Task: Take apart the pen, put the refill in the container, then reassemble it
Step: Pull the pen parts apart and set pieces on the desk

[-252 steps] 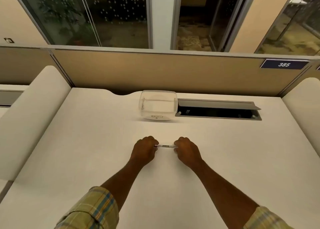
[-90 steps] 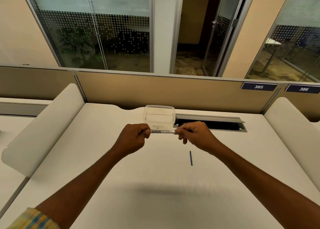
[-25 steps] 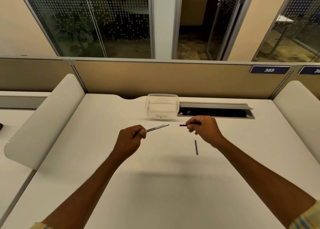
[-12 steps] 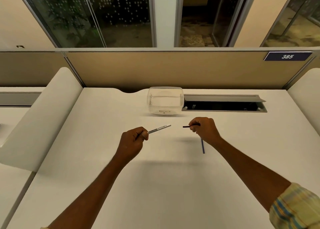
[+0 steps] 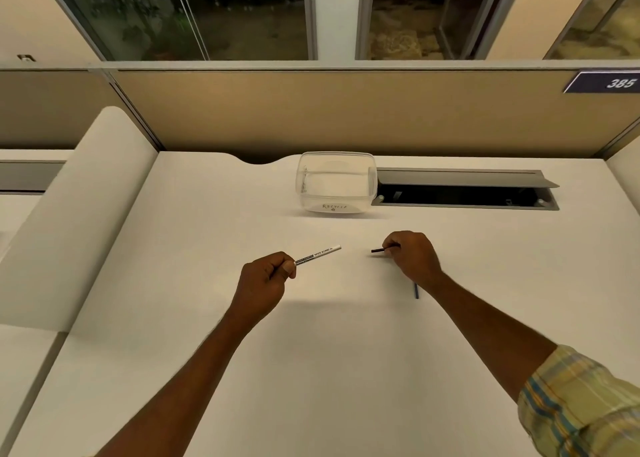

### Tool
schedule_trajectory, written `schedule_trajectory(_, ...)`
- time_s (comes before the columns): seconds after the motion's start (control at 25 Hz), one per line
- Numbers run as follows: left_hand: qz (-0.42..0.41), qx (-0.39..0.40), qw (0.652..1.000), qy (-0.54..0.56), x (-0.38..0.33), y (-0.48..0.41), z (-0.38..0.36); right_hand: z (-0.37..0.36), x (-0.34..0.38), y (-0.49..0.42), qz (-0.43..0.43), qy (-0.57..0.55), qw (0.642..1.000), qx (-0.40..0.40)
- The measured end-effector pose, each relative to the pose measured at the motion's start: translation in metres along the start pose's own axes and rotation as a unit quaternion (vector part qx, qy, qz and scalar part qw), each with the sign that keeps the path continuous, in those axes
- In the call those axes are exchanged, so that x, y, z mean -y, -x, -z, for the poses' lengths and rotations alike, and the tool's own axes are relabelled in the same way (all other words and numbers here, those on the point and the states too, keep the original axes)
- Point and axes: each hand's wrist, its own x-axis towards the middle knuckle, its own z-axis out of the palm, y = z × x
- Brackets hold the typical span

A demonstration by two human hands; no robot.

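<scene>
My left hand [image 5: 265, 276] grips a white pen barrel [image 5: 318, 254] with black lettering; its free end points up and to the right. My right hand [image 5: 412, 259] pinches a thin dark refill [image 5: 379, 249], whose tip sticks out to the left. The two parts are held apart above the white desk. A thin blue pen part [image 5: 416, 290] lies on the desk, partly hidden under my right wrist. A clear plastic container [image 5: 335, 184] marked "RECYCLE" stands at the back of the desk, beyond both hands.
An open grey cable tray [image 5: 464, 193] is sunk into the desk right of the container. A tan partition [image 5: 346, 110] closes the back. White curved dividers [image 5: 76, 214] border the desk on the left and right.
Ten seconds ago both hands held the pen whole. A blue part then lay on the desk. In the last second the hands stayed apart and sank slightly toward the desk.
</scene>
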Motion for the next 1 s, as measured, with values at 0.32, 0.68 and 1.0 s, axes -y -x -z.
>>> schedule_trajectory(0.32, 0.007, 0.006, 1.000, -0.002, 0.006, -0.008, -0.005, -0.010, -0.008, -0.010, -0.011, 0.040, 0.999, 0.029)
schedule_trajectory(0.68, 0.011, 0.012, 1.000, -0.002, 0.010, -0.007, -0.008, -0.012, -0.012, -0.008, -0.008, 0.039, 0.999, 0.025)
schedule_trajectory(1.0, 0.000, 0.003, 1.000, 0.002, 0.010, -0.003, -0.004, -0.002, -0.010, -0.001, -0.010, 0.032, 0.999, 0.010)
